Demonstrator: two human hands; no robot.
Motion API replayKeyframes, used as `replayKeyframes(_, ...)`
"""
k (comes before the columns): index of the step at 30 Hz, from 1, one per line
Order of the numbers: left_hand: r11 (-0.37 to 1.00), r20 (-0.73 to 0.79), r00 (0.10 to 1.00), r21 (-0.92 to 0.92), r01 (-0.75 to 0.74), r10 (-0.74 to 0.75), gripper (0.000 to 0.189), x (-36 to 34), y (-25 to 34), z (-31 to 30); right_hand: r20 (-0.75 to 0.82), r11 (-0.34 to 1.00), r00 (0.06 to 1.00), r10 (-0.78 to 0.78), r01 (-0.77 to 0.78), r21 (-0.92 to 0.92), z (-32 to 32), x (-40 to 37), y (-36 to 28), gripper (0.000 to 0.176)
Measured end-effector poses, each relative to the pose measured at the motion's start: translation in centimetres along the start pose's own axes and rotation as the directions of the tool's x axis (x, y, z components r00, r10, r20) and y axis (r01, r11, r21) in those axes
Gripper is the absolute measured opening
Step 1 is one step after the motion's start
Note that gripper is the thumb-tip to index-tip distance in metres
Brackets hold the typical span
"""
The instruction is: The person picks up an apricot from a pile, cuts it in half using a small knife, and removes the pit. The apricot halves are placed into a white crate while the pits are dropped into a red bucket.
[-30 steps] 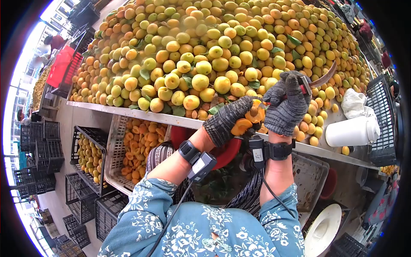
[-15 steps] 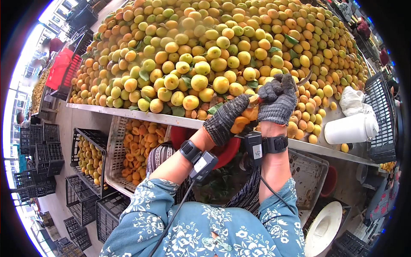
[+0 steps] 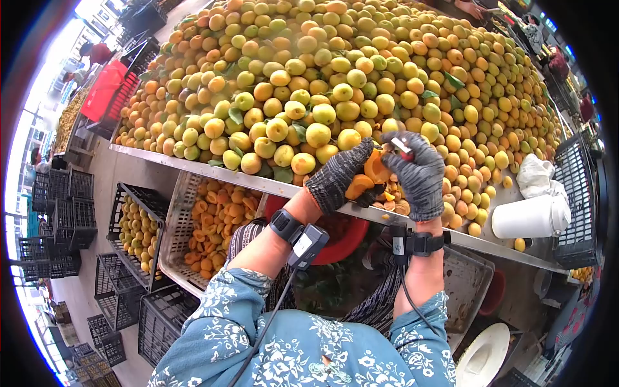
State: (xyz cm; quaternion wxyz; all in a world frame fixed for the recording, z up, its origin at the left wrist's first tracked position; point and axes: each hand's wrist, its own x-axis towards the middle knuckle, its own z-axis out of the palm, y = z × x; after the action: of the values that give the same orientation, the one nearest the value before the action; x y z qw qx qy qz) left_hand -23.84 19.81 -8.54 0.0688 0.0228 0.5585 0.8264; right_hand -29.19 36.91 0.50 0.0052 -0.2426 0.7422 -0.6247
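Observation:
My left hand (image 3: 340,177), in a dark knit glove, is closed around split apricot halves (image 3: 376,169) at the table's front edge. Orange cut flesh faces outward from its fingers. My right hand (image 3: 418,175), gloved too, grips a small knife (image 3: 403,149) with red and silver showing at the fingers. Its fingertips meet the left hand's at the top of the cut fruit. Behind both hands rises a large pile of whole apricots (image 3: 348,77). Several cut pieces (image 3: 392,198) lie just under the hands.
A white crate (image 3: 169,248) of apricot halves stands below the table at left, beside a black crate (image 3: 155,213) of whole ones. A red basin (image 3: 345,248) sits under the edge. To the right are a white jug (image 3: 530,216) and a black crate (image 3: 570,193).
My right hand has turned and shifted slightly right and down; the curved blade that stuck out behind it no longer shows. The left hand still holds cut apricot. The view has shifted slightly.

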Motion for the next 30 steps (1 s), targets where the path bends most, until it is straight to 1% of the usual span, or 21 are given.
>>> replayKeyframes(2,0.990,-0.036,0.998,-0.130,0.051,-0.056,0.063,-0.5,1.2,0.3,0.076,0.962,0.983,-0.169,0.181,-0.204,0.5,0.0,-0.1,0.027)
replayKeyframes(4,0.995,0.009,0.998,0.077,0.066,-0.067,0.059,-0.5,1.4,0.0,0.081,0.959,0.987,-0.142,0.157,-0.236,0.6,-0.1,-0.2,0.027)
replayKeyframes(7,0.991,-0.011,1.000,0.136,0.020,-0.019,0.043,-0.8,2.0,0.3,0.098,0.954,0.986,-0.132,0.154,-0.257,0.9,0.1,-0.6,0.024)
replayKeyframes(10,0.986,-0.108,0.987,-0.129,0.103,-0.117,0.037,-1.2,2.9,1.5,0.136,0.908,0.963,-0.233,0.266,-0.323,1.4,0.1,-0.3,0.016)
replayKeyframes(11,0.992,-0.106,0.992,-0.113,0.059,-0.071,0.037,-1.1,2.6,1.2,0.141,0.911,0.963,-0.228,0.262,-0.319,1.7,0.0,-0.2,0.016)
replayKeyframes(13,0.967,-0.073,0.985,0.215,-0.139,0.158,0.036,-2.0,3.4,0.6,0.006,0.890,0.951,-0.310,0.292,-0.351,2.6,-0.2,-0.1,0.014)
replayKeyframes(14,0.901,-0.055,0.961,0.367,-0.232,0.269,0.038,-2.4,4.0,0.4,-0.095,0.935,0.957,-0.276,0.244,-0.255,2.7,-0.2,0.6,0.009)
replayKeyframes(15,0.698,0.035,0.880,0.594,-0.400,0.474,0.042,-2.9,4.7,0.3,-0.228,0.982,0.961,-0.158,0.129,-0.138,2.6,-0.1,1.3,0.007)
replayKeyframes(16,0.513,0.120,0.850,0.751,-0.416,0.513,0.050,-4.2,6.4,-0.1,-0.257,0.999,0.966,0.017,-0.010,0.031,2.0,-0.1,0.4,0.008)
replayKeyframes(17,0.331,0.180,0.751,0.815,-0.475,0.635,0.047,-4.9,7.6,-0.6,-0.251,0.969,0.948,0.193,-0.144,0.200,1.2,0.0,-0.5,0.009)
replayKeyframes(18,0.665,-0.022,0.884,0.668,-0.334,0.467,0.045,-6.1,8.3,-1.8,-0.211,0.967,0.946,0.244,-0.220,0.131,0.0,0.4,0.6,0.008)
replayKeyframes(19,0.839,-0.131,0.935,0.494,-0.227,0.330,0.042,-7.5,9.5,-2.6,-0.175,0.954,0.938,0.298,-0.293,0.059,-1.1,0.8,2.0,0.008)
replayKeyframes(21,0.987,-0.302,0.944,0.130,-0.100,0.135,0.036,-10.2,12.2,-3.4,-0.254,0.917,0.963,0.092,-0.181,-0.355,-0.8,0.5,1.6,0.015)
replayKeyframes(22,0.753,-0.268,0.860,0.631,-0.185,0.435,0.036,-11.0,12.6,-3.6,-0.243,0.863,0.968,0.064,-0.176,-0.474,-0.9,0.4,2.1,0.016)
replayKeyframes(23,0.888,-0.407,0.856,0.443,-0.119,0.318,0.037,-12.6,12.3,-5.4,-0.225,0.796,0.974,0.033,-0.162,-0.584,-1.4,0.4,3.0,0.016)
replayKeyframes(24,0.972,-0.533,0.825,0.221,-0.080,0.189,0.039,-14.2,12.1,-7.2,-0.235,0.847,0.972,-0.032,-0.099,-0.523,-1.9,0.5,3.7,0.016)
replayKeyframes(25,0.983,-0.556,0.819,0.179,-0.049,0.142,0.039,-16.2,12.7,-8.2,-0.247,0.894,0.965,-0.093,-0.028,-0.447,-2.0,0.4,4.3,0.017)
replayKeyframes(26,0.991,-0.577,0.811,0.135,-0.019,0.095,0.039,-18.1,13.3,-9.2,-0.276,0.942,0.961,0.028,-0.118,-0.316,-1.6,0.6,3.8,0.017)
replayKeyframes(27,0.982,-0.596,0.803,0.163,0.091,0.025,0.038,-19.8,15.0,-9.1,-0.285,0.960,0.946,0.153,-0.211,-0.183,-1.4,0.8,3.0,0.017)
replayKeyframes(28,0.962,-0.612,0.790,0.187,0.200,-0.045,0.037,-21.4,16.6,-9.1,-0.299,0.970,0.940,0.162,-0.207,-0.126,-1.1,0.7,3.0,0.016)
replayKeyframes(30,0.701,-0.492,0.793,0.704,0.119,0.360,0.028,-24.2,13.7,-15.5,-0.334,0.982,0.929,0.161,-0.185,-0.041,-0.7,0.8,4.0,0.018)
